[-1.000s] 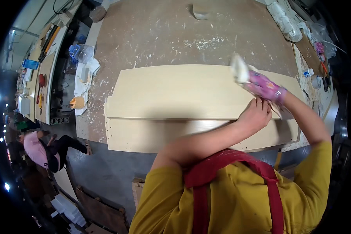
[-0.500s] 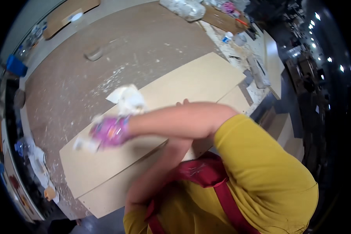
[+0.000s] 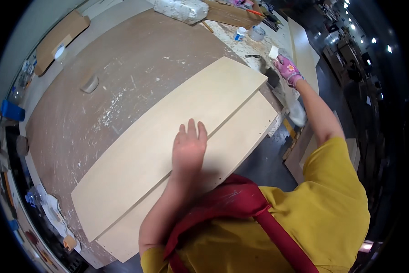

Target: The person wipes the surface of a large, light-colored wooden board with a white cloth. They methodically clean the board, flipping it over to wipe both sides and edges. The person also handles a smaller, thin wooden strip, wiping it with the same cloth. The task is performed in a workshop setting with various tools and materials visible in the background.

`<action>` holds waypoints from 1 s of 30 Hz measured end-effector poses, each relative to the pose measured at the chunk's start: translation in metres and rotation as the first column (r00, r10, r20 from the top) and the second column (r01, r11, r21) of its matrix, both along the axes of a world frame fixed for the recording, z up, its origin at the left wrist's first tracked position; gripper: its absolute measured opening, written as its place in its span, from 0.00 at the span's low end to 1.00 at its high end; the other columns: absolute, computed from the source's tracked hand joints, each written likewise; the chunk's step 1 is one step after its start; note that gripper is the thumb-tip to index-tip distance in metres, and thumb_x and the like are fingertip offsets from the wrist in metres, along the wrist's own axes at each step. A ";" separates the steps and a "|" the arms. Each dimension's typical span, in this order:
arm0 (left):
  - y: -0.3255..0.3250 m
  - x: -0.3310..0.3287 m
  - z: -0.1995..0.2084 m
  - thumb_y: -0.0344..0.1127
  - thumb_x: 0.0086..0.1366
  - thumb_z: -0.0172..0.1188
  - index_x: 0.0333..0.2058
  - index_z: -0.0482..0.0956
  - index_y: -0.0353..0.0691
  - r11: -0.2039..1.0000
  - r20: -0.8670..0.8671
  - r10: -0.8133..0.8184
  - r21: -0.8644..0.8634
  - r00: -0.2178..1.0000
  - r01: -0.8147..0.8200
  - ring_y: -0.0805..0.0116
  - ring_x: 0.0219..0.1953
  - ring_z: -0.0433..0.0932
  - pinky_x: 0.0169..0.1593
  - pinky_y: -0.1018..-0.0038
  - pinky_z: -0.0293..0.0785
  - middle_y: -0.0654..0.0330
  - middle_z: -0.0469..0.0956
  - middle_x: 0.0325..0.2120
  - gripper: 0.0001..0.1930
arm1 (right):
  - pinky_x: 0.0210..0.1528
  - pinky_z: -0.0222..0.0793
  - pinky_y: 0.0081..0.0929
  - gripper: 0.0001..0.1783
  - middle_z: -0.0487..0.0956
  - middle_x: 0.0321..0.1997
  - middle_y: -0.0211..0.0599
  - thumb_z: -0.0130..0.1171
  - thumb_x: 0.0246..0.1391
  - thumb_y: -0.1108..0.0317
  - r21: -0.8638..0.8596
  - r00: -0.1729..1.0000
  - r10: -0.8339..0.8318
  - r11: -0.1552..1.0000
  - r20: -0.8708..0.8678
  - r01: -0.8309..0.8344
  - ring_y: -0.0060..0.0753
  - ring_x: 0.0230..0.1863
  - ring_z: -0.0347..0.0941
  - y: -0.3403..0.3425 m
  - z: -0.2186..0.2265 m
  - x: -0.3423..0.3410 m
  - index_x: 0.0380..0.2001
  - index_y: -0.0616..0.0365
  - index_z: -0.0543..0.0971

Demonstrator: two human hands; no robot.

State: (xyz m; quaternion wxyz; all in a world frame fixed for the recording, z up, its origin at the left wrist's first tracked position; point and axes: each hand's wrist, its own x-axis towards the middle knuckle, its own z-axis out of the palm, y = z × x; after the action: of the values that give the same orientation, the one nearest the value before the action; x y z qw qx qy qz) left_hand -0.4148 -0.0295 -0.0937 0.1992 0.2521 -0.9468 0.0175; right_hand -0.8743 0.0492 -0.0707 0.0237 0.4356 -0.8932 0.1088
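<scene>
Two pale, flat boards lie on the table, the long curved-edged upper board (image 3: 136, 154) overlapping the lower board (image 3: 240, 127), which has small holes along its near edge. My bare left hand (image 3: 189, 148) rests over the upper board near its straight edge, fingers stretched out and holding nothing. My right hand (image 3: 288, 70), in a pink flowered glove, reaches out to the far right over the cluttered table end. A small white piece (image 3: 273, 52) shows at its closed fingertips; its kind is unclear. Beneath that hand lies a clear plastic-wrapped thing (image 3: 296, 113).
The brown table (image 3: 100, 109) bears pale smears and a small cup-like piece (image 3: 90, 84). At the far end are a plastic-wrapped bundle (image 3: 181, 10), a white jar (image 3: 240, 33), a clear cup (image 3: 256, 33) and a cardboard box (image 3: 231, 14). A long panel (image 3: 300, 43) stands at the right.
My right hand has swung from the boards' left part to the far right. The crumpled white cloth on the board is gone from there. My left hand now shows fully.
</scene>
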 end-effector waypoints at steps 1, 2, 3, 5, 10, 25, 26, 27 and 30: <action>-0.006 0.001 0.010 0.30 0.50 0.55 0.45 0.72 0.37 0.996 0.007 -0.029 0.087 1.000 0.028 0.56 0.42 0.74 0.42 0.69 0.74 0.51 0.73 0.44 0.20 | 0.42 0.65 0.36 0.19 0.75 0.35 0.51 0.48 0.54 0.53 -0.066 0.997 -0.007 0.998 0.072 0.012 0.48 0.39 0.72 0.014 -0.002 -0.001 0.39 0.56 0.73; -0.013 0.004 0.029 0.33 0.52 0.55 0.45 0.72 0.37 0.983 0.018 -0.059 0.176 0.998 0.055 0.55 0.41 0.75 0.41 0.68 0.74 0.50 0.73 0.43 0.19 | 0.42 0.65 0.35 0.19 0.75 0.34 0.50 0.48 0.54 0.53 -0.130 0.989 -0.011 0.991 0.146 0.030 0.47 0.38 0.72 0.028 -0.004 0.002 0.40 0.57 0.73; -0.021 0.008 0.048 0.35 0.55 0.55 0.45 0.71 0.37 0.962 0.029 -0.086 0.263 0.996 0.075 0.54 0.40 0.75 0.40 0.66 0.74 0.50 0.73 0.42 0.18 | 0.42 0.65 0.34 0.20 0.75 0.33 0.49 0.49 0.54 0.52 -0.195 0.975 -0.006 0.980 0.220 0.049 0.46 0.37 0.72 0.041 -0.005 0.009 0.40 0.57 0.73; -0.041 0.008 0.078 0.40 0.53 0.59 0.31 0.72 0.39 0.973 0.084 -0.027 0.229 0.996 0.008 0.61 0.29 0.76 0.28 0.67 0.73 0.55 0.75 0.28 0.12 | 0.38 0.65 0.27 0.22 0.76 0.30 0.39 0.51 0.53 0.51 -0.345 0.947 -0.061 0.922 0.316 0.175 0.35 0.36 0.73 0.062 0.005 0.049 0.38 0.61 0.73; -0.129 0.016 0.097 0.52 0.54 0.58 0.25 0.68 0.43 0.978 0.089 0.174 -0.133 0.981 -0.162 0.56 0.22 0.74 0.22 0.64 0.68 0.57 0.73 0.19 0.18 | 0.19 0.70 0.21 0.25 0.77 0.28 0.39 0.46 0.57 0.47 -0.391 0.049 0.412 0.812 0.910 0.434 0.26 0.21 0.74 0.071 0.035 0.144 0.41 0.60 0.72; -0.091 0.021 0.267 0.44 0.65 0.48 0.37 0.73 0.32 0.750 -0.008 0.033 0.661 0.999 -0.020 0.80 0.29 0.68 0.35 0.81 0.66 0.66 0.74 0.27 0.18 | 0.61 0.51 0.25 0.24 0.63 0.60 0.36 0.45 0.59 0.58 -0.882 -0.720 0.511 0.225 0.469 -0.414 0.29 0.61 0.56 -0.001 0.048 0.316 0.58 0.53 0.62; -0.083 0.018 0.256 0.45 0.65 0.48 0.37 0.74 0.31 0.711 0.025 0.080 0.699 0.996 -0.075 0.78 0.31 0.70 0.37 0.79 0.67 0.64 0.75 0.28 0.19 | 0.56 0.55 0.23 0.24 0.67 0.53 0.37 0.45 0.60 0.58 -0.796 -0.664 0.449 0.425 0.598 -0.430 0.28 0.55 0.61 0.012 0.059 0.324 0.57 0.56 0.63; -0.080 0.014 0.242 0.45 0.65 0.48 0.38 0.74 0.31 0.668 0.061 0.120 0.733 0.991 -0.126 0.76 0.33 0.71 0.39 0.77 0.67 0.62 0.76 0.29 0.19 | 0.51 0.59 0.22 0.24 0.71 0.46 0.38 0.44 0.60 0.59 -0.673 -0.613 0.363 0.622 0.702 -0.401 0.26 0.48 0.65 0.025 0.070 0.331 0.56 0.59 0.64; -0.093 0.030 0.178 0.47 0.66 0.46 0.40 0.74 0.29 0.618 0.149 0.088 0.767 0.985 -0.171 0.73 0.35 0.72 0.43 0.75 0.67 0.58 0.77 0.31 0.22 | 0.17 0.53 0.14 0.27 0.75 0.24 0.28 0.48 0.56 0.48 -0.190 -0.547 0.044 0.958 0.836 -0.214 0.16 0.16 0.63 0.054 0.100 0.355 0.50 0.57 0.70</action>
State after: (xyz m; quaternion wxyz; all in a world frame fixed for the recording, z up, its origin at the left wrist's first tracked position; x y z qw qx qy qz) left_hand -0.3843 -0.1229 0.0845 0.0233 0.3797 -0.8494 -0.3658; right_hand -0.5197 0.1035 0.0295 -0.8011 0.2342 -0.3895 0.3895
